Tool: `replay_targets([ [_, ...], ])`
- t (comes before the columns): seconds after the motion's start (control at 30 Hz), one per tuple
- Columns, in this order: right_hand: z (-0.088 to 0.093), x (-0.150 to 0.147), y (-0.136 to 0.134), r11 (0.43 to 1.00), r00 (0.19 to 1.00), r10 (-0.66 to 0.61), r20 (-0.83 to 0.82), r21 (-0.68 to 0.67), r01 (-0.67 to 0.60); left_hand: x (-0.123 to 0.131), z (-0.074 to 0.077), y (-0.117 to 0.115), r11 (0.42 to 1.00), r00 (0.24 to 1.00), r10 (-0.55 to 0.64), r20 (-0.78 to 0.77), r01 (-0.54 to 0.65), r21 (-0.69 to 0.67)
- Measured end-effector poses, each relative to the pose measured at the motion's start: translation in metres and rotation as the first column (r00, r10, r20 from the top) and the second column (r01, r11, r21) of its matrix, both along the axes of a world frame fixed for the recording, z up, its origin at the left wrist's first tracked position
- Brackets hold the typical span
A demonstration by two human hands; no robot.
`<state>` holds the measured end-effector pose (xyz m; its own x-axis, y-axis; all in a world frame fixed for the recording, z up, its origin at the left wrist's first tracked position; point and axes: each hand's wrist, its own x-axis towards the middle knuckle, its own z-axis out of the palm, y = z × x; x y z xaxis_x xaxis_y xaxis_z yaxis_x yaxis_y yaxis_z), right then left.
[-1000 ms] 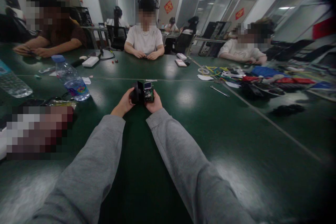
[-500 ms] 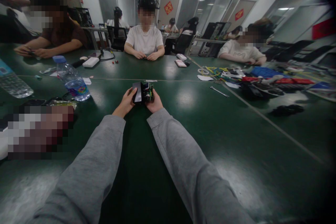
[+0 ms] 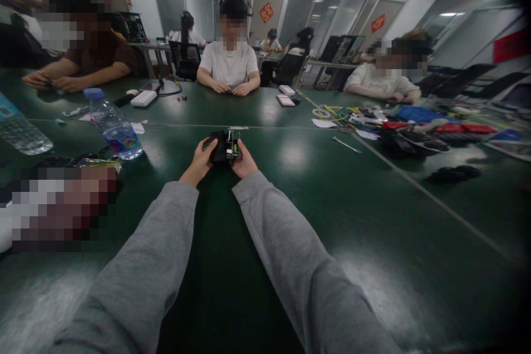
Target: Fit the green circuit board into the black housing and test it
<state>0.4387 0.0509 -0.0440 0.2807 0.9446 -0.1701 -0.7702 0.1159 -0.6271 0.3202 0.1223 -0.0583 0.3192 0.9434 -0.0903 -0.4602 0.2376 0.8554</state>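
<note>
Both my arms in grey sleeves reach forward over the dark green table (image 3: 290, 215). My left hand (image 3: 201, 161) grips a small black casing piece (image 3: 217, 153) from the left. My right hand (image 3: 244, 162) holds a small green circuit board module (image 3: 233, 149) from the right. The two parts are pressed side by side between my hands, just above the table top. The fingers of both hands curl round the parts.
A water bottle (image 3: 113, 124) stands to the left, another bottle (image 3: 20, 131) lies at the far left. A metal tool (image 3: 347, 144) lies to the right, with cables and parts (image 3: 373, 119) beyond. Three people sit across the table at work.
The black piece and the board have been turned in my hands: the small screen seen a second ago no longer faces me. My hands stay in the same spot.
</note>
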Motion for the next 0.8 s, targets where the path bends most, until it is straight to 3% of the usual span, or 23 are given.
replay_targets([
  [0.43, -0.002, -0.006, 0.002, 0.997, 0.991, -0.077, 0.114, 0.014, 0.076, 0.0, 0.001, -0.005, 0.997, 0.998, -0.029, -0.059, 0.034, 0.076],
  [0.6, 0.004, -0.007, -0.003, 0.998, 0.988, 0.054, 0.144, 0.016, -0.057, -0.006, 0.009, -0.003, 0.994, 0.997, -0.033, 0.074, 0.04, -0.099],
  [0.7, 0.006, -0.008, -0.005, 0.992, 0.977, 0.112, 0.18, 0.037, -0.121, -0.015, 0.015, -0.001, 0.96, 0.974, -0.078, 0.211, 0.131, -0.248],
  [0.8, 0.005, -0.008, -0.005, 0.986, 0.97, 0.151, 0.188, 0.038, -0.161, -0.025, 0.018, 0.0, 0.928, 0.918, -0.076, 0.39, 0.209, -0.31],
])
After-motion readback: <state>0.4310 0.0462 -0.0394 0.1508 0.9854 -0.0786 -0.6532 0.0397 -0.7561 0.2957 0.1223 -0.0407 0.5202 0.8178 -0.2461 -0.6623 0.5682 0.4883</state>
